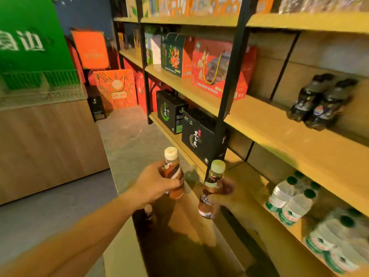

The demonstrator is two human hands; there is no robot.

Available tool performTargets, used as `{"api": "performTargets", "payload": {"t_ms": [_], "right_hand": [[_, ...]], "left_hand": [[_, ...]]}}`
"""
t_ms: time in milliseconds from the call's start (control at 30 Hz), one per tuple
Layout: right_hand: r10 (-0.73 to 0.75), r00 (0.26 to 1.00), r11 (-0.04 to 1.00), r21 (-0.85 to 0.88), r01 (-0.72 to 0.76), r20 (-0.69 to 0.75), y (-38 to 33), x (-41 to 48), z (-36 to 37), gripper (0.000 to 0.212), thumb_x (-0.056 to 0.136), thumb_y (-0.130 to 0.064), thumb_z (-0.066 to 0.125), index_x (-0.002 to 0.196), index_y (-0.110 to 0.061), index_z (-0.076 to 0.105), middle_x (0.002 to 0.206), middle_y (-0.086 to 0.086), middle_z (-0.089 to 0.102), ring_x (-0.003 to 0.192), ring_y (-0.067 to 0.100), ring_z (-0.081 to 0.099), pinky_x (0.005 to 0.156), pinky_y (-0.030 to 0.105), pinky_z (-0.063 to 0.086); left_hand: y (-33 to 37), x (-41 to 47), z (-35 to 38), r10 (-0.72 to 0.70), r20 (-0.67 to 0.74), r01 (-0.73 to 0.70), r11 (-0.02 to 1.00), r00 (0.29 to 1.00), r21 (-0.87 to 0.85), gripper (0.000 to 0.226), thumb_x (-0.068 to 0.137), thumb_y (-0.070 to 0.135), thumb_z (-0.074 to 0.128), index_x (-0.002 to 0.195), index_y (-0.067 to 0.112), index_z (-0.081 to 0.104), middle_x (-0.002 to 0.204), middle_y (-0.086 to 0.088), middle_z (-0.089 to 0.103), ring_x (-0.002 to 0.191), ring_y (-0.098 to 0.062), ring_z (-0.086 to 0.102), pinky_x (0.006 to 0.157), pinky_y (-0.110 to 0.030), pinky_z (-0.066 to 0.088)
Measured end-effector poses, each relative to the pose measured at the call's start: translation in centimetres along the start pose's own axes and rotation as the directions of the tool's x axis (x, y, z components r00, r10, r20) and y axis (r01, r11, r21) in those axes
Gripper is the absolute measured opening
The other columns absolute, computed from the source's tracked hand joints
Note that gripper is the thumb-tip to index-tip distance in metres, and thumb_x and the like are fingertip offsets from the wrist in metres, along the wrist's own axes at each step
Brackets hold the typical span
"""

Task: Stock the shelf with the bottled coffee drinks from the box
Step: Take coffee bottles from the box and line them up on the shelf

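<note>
My left hand [153,182] grips a brown coffee bottle [173,176] with a cream cap, held upright above the open cardboard box [119,254]. My right hand [227,187], blurred and in shadow, holds a second coffee bottle [210,193] with a pale green cap, slightly tilted, close to the black upright of the shelf [279,134]. Both bottles hang in the air in front of the lower shelf boards. Down in the dark box another bottle [148,212] stands; the rest of the inside is hidden in shadow.
Black gift boxes [196,134] stand on the low shelf just behind the bottles. Shrink-wrapped water bottles [289,198] fill the low shelf at right. Dark soda bottles [321,100] lie on the middle board. A wooden counter [50,144] is at left across the floor.
</note>
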State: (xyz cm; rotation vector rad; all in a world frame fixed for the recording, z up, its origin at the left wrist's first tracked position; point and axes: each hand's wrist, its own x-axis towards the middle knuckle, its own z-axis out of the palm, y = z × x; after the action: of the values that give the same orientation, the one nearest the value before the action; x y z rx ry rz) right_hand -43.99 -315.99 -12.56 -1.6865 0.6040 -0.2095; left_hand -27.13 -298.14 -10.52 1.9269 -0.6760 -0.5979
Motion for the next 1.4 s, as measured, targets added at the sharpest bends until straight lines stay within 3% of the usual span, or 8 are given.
{"api": "performTargets", "payload": {"t_ms": [133,267,367,567,800,933,1100,1400], "right_hand": [[-0.103,0.982,0.995,-0.028,0.1,-0.155,-5.0,-3.2,-1.5,0.033,0.079,-0.018,0.082,0.102,-0.037,0.068,0.101,-0.009,0.075,0.104,0.017,0.069,0.098,0.042,0.052],[-0.14,0.967,0.983,0.083,0.161,-0.213,-9.7,-7.2,-3.2,0.028,0.083,-0.011,0.075,0.107,-0.023,0.067,0.1,0.0,0.075,0.103,0.026,0.069,0.097,0.05,0.055],[-0.171,0.952,0.973,0.112,0.204,-0.255,-12.3,-10.8,-4.4,0.049,0.07,-0.025,0.082,0.115,-0.017,0.064,0.105,0.007,0.075,0.103,0.03,0.07,0.092,0.048,0.057],[-0.181,0.859,0.941,0.171,0.293,-0.479,-13.9,-20.2,-7.5,0.038,0.081,-0.01,0.077,0.117,-0.014,0.065,0.107,0.012,0.076,0.095,0.026,0.074,0.078,0.038,0.059],[-0.143,0.683,0.956,0.079,0.284,-0.716,-11.8,-35.8,-11.3,0.046,0.075,-0.02,0.072,0.12,-0.018,0.064,0.11,0.007,0.076,0.101,0.025,0.073,0.087,0.041,0.056],[-0.128,0.565,0.965,0.028,0.259,-0.815,-9.8,-46.1,-13.5,0.045,0.076,-0.026,0.073,0.12,-0.023,0.064,0.109,0.0,0.075,0.103,0.019,0.072,0.081,0.032,0.056],[-0.059,0.437,0.964,0.063,0.26,-0.898,-6.1,-60.3,-16.7,0.048,0.075,-0.026,0.076,0.121,-0.021,0.063,0.116,0.005,0.074,0.104,0.023,0.072,0.084,0.039,0.057],[0.025,0.255,0.989,0.061,0.134,-0.967,2.0,-82.9,-22.5,0.03,0.093,-0.011,0.068,0.122,-0.013,0.065,0.118,0.017,0.07,0.112,0.036,0.066,0.101,0.054,0.05]], "left_hand": [[5.9,-1.8,-2.1,0.106,0.026,-0.103,0.99,0.994,-0.101,0.045,0.079,0.016,0.083,0.113,0.033,0.06,0.107,0.009,0.07,0.098,-0.009,0.067,0.094,-0.034,0.05],[11.4,-3.4,-3.6,0.192,0.078,-0.177,0.969,0.978,-0.173,0.047,0.079,0.015,0.082,0.12,0.027,0.063,0.112,0.003,0.071,0.107,-0.016,0.066,0.102,-0.045,0.05],[14.9,-4.7,-3.7,0.256,0.136,-0.22,0.947,0.957,-0.234,0.035,0.081,0.014,0.08,0.112,0.024,0.07,0.106,0.001,0.075,0.104,-0.018,0.069,0.097,-0.042,0.053],[20.9,-8.1,0.4,0.39,0.34,-0.3,0.91,0.856,-0.287,0.029,0.084,0.019,0.078,0.11,0.029,0.071,0.1,0.008,0.077,0.096,-0.011,0.072,0.081,-0.03,0.055],[25.7,-15.7,10.2,0.48,0.557,-0.343,0.877,0.678,-0.338,0.032,0.084,0.018,0.078,0.114,0.026,0.07,0.105,0.005,0.076,0.102,-0.016,0.07,0.09,-0.036,0.054],[28.5,-22.1,17.3,0.532,0.634,-0.382,0.846,0.562,-0.372,0.029,0.082,0.018,0.08,0.109,0.024,0.072,0.1,0.007,0.078,0.099,-0.014,0.072,0.086,-0.032,0.054],[31.5,-32.1,26.8,0.56,0.708,-0.413,0.819,0.431,-0.397,0.031,0.081,0.023,0.082,0.11,0.026,0.071,0.103,0.007,0.077,0.101,-0.014,0.071,0.093,-0.037,0.055],[35.3,-49.6,43.5,0.556,0.761,-0.372,0.82,0.334,-0.435,0.034,0.079,0.026,0.084,0.111,0.027,0.071,0.104,0.005,0.076,0.1,-0.015,0.07,0.093,-0.04,0.057]]}}
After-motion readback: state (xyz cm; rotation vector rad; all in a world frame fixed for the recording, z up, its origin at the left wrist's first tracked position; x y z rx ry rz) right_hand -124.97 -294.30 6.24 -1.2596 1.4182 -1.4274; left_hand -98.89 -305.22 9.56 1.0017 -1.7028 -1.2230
